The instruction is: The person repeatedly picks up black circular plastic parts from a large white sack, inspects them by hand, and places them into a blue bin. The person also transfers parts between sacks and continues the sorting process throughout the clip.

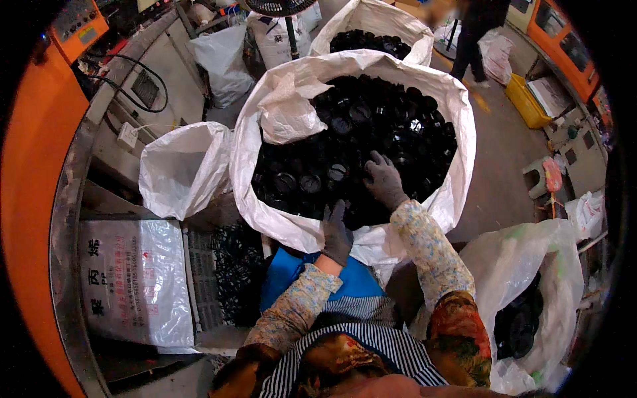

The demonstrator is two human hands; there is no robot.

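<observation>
A large white woven sack (463,164) stands before me with its rim rolled back, filled with round black plastic caps (311,184). My right hand (385,181), in a grey glove, reaches over the caps with its fingers apart and slightly bent; nothing shows in it. Nearer to me, my left hand (337,236), also gloved, is at the sack's front rim with its fingertips over the dark contents. Whether it holds a cap is hard to see against the black. A crumpled white bag (291,112) lies on the caps at the back left.
An open white sack (181,169) adjoins on the left, above a crate (201,278) of black lattice-like scraps. Behind is another sack (423,45) of black parts. A translucent bag (517,248) of black pieces sits at right. Farther back stand a person (473,40) and a fan (281,6).
</observation>
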